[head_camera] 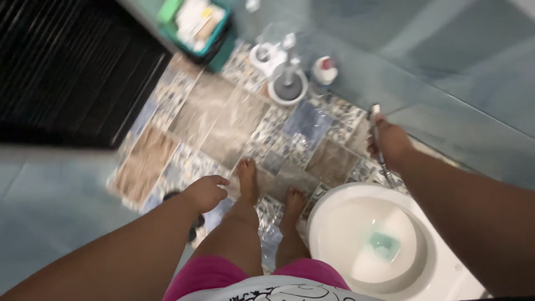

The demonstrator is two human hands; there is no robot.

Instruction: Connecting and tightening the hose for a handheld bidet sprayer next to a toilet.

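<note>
A dark doorway [67,67] is seen at 10 o'clock, with a teal basket [198,28] of bottles at 11. The left hand [205,192] is held loosely curled at about 8 o'clock, nothing gripped, hanging over the patterned tile floor [223,125] beside two bare feet [248,178]. A toilet brush holder [287,83] (white, blurred) is stood near 12 o'clock, a small red-and-white container [325,69] just beside it. The toilet bowl [334,214] is found at 5 o'clock, something pale green, possibly a cleaner block, inside. The right hand [390,144] at 3 o'clock is closed around a metal spray handle [375,114], its hose [385,173] trailing toward the bowl rim.
</note>
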